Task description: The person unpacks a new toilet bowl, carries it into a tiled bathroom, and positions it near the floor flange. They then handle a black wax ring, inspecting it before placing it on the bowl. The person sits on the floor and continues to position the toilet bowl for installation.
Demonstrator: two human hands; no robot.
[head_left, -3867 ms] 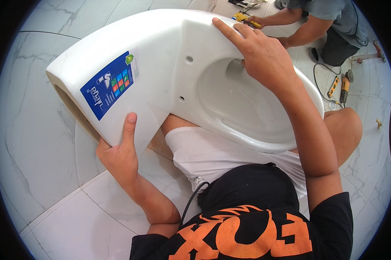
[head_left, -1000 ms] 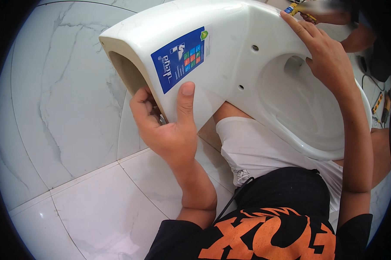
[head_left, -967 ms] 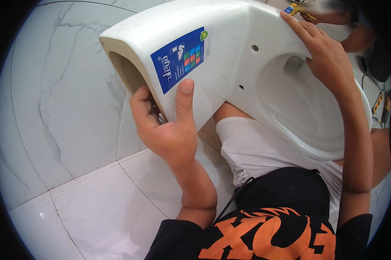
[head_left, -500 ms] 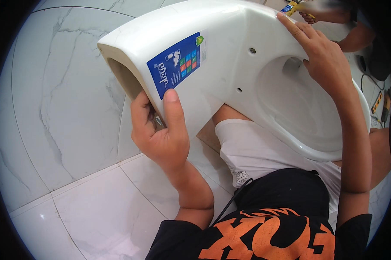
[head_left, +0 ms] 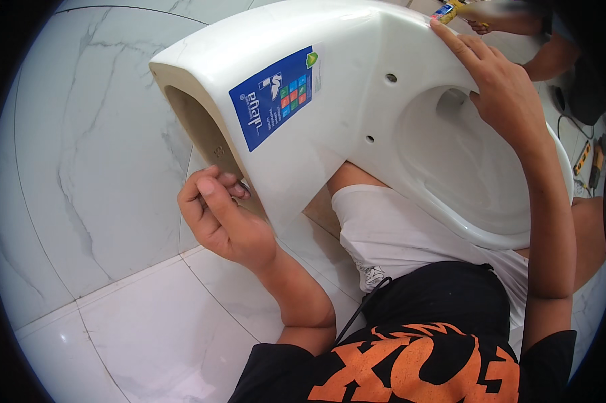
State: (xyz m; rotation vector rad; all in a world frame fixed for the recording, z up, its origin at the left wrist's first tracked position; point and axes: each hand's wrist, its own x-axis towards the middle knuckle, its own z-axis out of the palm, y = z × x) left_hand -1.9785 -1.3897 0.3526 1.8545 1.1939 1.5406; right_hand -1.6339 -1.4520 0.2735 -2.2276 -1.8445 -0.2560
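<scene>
A white one-piece toilet point(head_left: 283, 127) lies tilted across my lap, its tank toward the left and its bowl point(head_left: 484, 161) toward the right. On the tank's front is a blue sticker point(head_left: 270, 101). The tank's open, hollow end point(head_left: 205, 127) faces left. Just outside that opening is my left hand point(head_left: 225, 215), its fingers curled with a small dark, shiny piece at the fingertips, too little seen to name. My right hand point(head_left: 501, 87) lies on the bowl's far rim, index finger stretched out and the others loosely bent.
At the upper right, another person's hand point(head_left: 479, 27) is by a yellow and blue package point(head_left: 447, 11). Tools lie on the floor at the right, among them an orange-and-black bar point(head_left: 582, 158) and a cable point(head_left: 575, 124). Marbled white tiles point(head_left: 101, 168) surround the toilet.
My left hand has come out of the tank's opening, moving left and away from its edge, thumb off the sticker side. My right hand and the toilet have hardly moved.
</scene>
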